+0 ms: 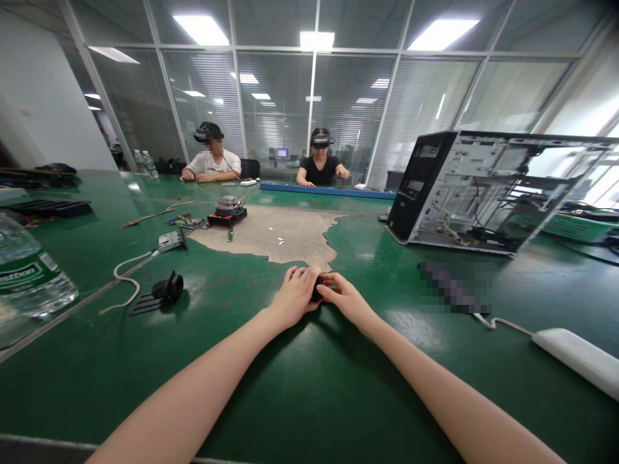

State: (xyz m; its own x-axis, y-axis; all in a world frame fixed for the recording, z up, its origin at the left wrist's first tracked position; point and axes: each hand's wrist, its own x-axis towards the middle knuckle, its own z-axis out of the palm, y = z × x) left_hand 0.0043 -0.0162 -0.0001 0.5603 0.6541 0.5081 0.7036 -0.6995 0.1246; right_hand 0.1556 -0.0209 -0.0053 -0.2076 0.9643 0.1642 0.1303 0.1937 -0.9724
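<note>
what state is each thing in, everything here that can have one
left hand: curled around a small black part
right hand: thumb and fingers on the same part
small black part: held between both hands, mostly hidden
computer case: standing, side open, insides showing
water bottle: cut off by the frame, cap not visible
green table top: coating missing over a ragged patch
ceiling lights: lit

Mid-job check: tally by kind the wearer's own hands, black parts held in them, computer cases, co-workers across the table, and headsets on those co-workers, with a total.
Wearer's hands: 2 (left hand, right hand)
Black part, held: 1
Computer case: 1
Co-workers: 2
Headsets: 2
Total: 8
</note>
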